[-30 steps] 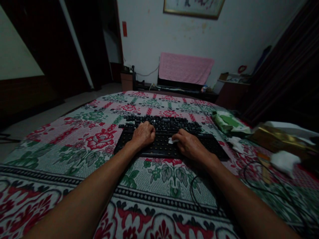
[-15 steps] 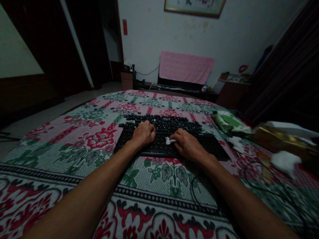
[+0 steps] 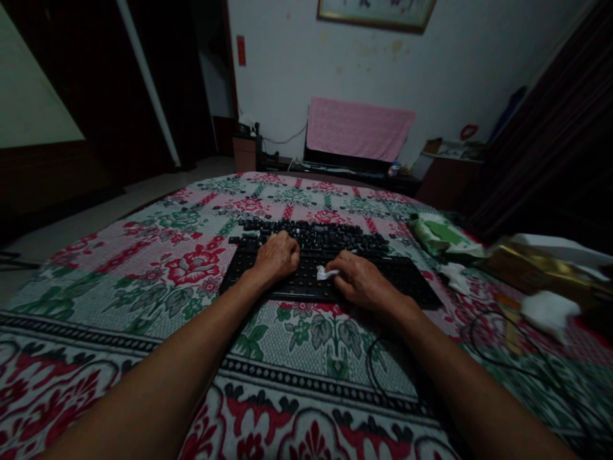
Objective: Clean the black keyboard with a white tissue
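A black keyboard base (image 3: 306, 291) with its keycaps off lies on the flowered cloth before me. My right hand (image 3: 359, 279) pinches a crumpled white wipe (image 3: 326, 273) over the middle of the base. On the base's left half rests my left hand (image 3: 278, 257), its fingers curled in; whatever they may grip is hidden. Just beyond the base, many loose black keycaps (image 3: 330, 236) are spread in a long band.
At the right are a green pack of wipes (image 3: 440, 236), a gold box (image 3: 517, 262), a wad of white tissue (image 3: 550, 313) and a crumpled tissue (image 3: 456, 278). A black cable (image 3: 522, 364) loops over the patterned tablecloth (image 3: 191, 268).
The wipe in my right hand has shifted very slightly to the left and changed shape. My left hand stays almost where it was.
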A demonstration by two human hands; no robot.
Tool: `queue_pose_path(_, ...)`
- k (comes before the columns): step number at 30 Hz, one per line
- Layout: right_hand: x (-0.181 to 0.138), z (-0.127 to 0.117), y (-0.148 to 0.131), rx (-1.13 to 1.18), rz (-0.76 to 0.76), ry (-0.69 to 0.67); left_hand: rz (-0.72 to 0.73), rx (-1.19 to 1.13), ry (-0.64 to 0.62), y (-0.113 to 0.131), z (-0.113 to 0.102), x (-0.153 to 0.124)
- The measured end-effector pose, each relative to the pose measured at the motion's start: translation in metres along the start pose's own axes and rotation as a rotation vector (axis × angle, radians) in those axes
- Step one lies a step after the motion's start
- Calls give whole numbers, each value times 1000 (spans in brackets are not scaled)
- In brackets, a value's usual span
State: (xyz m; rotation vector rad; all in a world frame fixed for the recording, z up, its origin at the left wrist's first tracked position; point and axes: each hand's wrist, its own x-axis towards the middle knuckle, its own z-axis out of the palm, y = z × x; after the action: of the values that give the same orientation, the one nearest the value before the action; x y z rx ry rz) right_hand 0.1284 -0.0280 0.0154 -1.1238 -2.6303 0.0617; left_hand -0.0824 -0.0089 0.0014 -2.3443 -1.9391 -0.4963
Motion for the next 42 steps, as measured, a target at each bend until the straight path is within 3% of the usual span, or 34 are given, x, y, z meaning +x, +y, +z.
queue_pose_path(5,-2,1,4,17,59,63,-5,-6,-3,0,0,0)
queue_pose_path(12,-2,4,1,65,-85,44,13,-6,11,-1,1,1)
queue_pose_path(19,-3,2,1,41,-7,61,6,-10,2,-1,1,0)
queue_pose_path(31,-3,3,2,48,-37,25,-6,-7,-10,0,0,0)
queue_pose_path(36,-3,4,2,140,16,76,2,-5,-2,0,0,0)
queue_pose_path(42,-3,6,0,218,-72,43,3,1,-2,-1,2,1)
